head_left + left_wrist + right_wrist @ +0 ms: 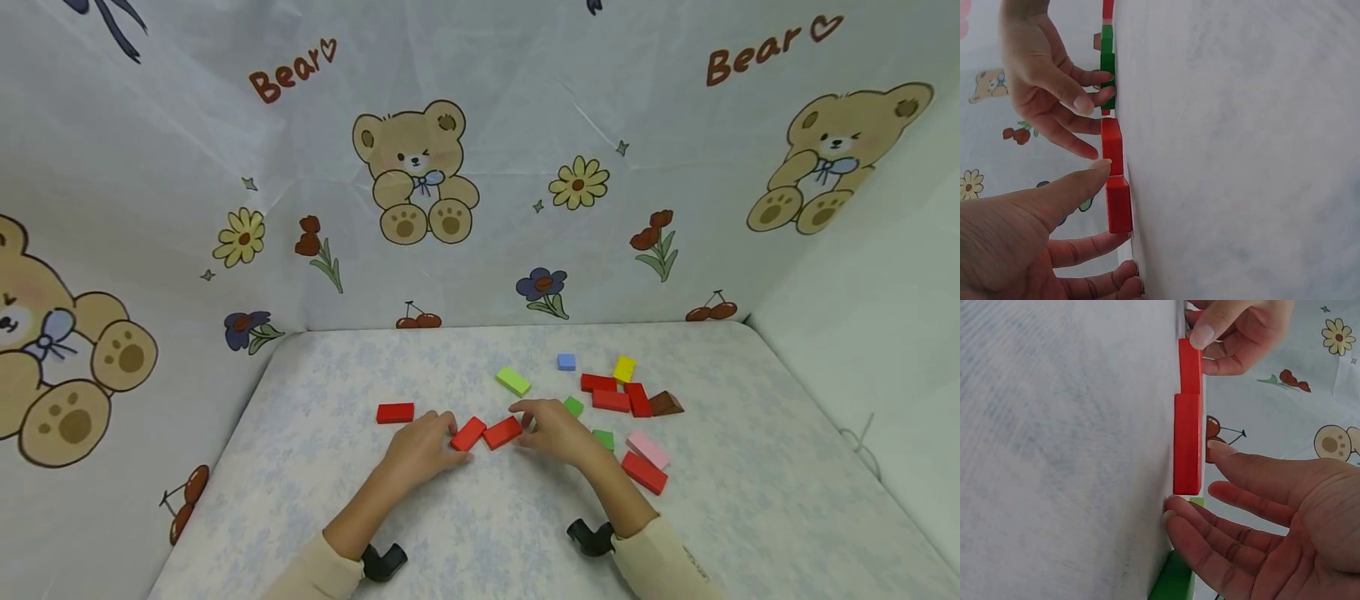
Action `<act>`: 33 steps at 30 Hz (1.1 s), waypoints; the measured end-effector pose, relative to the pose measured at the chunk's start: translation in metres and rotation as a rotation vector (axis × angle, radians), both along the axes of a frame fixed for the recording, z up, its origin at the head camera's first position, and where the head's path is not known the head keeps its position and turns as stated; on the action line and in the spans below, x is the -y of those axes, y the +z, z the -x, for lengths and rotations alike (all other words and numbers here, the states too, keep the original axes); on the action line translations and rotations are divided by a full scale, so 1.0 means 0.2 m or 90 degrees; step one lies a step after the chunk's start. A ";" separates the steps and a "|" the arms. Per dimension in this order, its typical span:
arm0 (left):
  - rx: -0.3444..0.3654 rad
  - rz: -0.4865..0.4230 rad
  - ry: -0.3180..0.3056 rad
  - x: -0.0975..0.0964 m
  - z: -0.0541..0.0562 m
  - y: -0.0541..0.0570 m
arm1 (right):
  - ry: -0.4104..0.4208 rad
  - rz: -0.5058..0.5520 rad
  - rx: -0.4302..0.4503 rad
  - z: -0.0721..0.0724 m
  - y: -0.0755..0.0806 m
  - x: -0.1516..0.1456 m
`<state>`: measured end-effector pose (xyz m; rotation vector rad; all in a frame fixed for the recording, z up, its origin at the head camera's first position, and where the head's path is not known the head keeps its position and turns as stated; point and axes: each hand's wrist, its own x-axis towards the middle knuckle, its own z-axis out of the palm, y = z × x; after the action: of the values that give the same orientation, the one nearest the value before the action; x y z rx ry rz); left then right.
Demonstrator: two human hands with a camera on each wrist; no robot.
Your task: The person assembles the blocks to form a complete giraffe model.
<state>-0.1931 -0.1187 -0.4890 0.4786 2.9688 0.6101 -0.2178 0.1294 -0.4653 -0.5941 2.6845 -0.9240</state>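
Observation:
Two red blocks lie at a slant on the table, their near corners meeting. My left hand pinches the left red block between thumb and index finger; in the left wrist view its thumb tip is at the block's upper end and a finger at its lower end. Around the outer end of the right red block is my right hand, fingers loosely spread. In the right wrist view the right thumb stands off this block, and the fingertips are just below its end.
Left of the hands lies another red block. A light green block and a blue block lie farther back. On the right are several red blocks, a yellow block, a brown wedge, a pink block and green blocks.

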 end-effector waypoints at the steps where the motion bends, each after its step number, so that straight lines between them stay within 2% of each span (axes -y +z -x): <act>1: -0.004 0.000 0.002 0.00 0.00 0.00 | 0.000 0.001 -0.003 0.00 0.00 0.00; 6: -0.002 -0.020 -0.003 0.00 0.02 0.00 | -0.001 0.003 0.004 0.01 -0.01 0.00; 10: 0.029 -0.062 -0.011 0.04 0.05 0.00 | -0.007 0.003 0.012 0.01 -0.02 0.00; 18: 0.054 -0.152 -0.024 0.14 0.09 -0.03 | -0.002 0.015 0.023 0.02 -0.04 0.02; 26: 0.063 -0.215 -0.031 0.17 0.12 -0.06 | -0.021 0.002 0.053 0.02 -0.05 0.02; 29: 0.101 -0.280 -0.037 0.18 0.14 -0.09 | -0.019 0.003 0.057 0.02 -0.06 0.02; 33: 0.182 -0.385 -0.034 0.19 0.16 -0.13 | -0.009 0.016 0.059 0.02 -0.06 0.02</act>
<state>-0.2252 -0.1571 -0.5157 0.4523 2.4556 1.4406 -0.2212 0.1262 -0.4780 -0.5245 2.6026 -0.9670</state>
